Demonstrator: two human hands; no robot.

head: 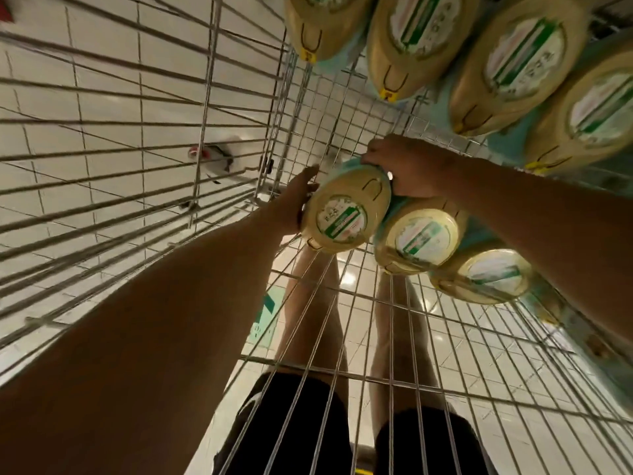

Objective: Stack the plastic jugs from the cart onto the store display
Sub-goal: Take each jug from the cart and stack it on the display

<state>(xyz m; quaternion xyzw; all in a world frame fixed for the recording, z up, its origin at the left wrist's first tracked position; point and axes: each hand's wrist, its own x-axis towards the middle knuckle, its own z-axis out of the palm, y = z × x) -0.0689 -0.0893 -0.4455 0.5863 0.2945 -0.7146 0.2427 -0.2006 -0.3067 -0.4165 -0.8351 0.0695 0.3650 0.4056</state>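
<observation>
A yellowish plastic jug (346, 209) with a white and green label lies at the near left end of a row inside the wire cart (329, 108). My right hand (407, 168) grips its far end, fingers curled over it. Along the jug's left side, my left hand (301, 197) presses with straight fingers. Two more jugs (423, 238) (486, 275) lie beside it to the right, under my right forearm. A second row of several jugs (416, 39) fills the top right of the view.
The cart's wire side wall (137, 108) stretches across the left. Through the wire in front of me I see my legs in black shorts (294, 426) and the tiled floor (455, 323). A small white wheeled object (219, 156) sits on the floor beyond the left wall.
</observation>
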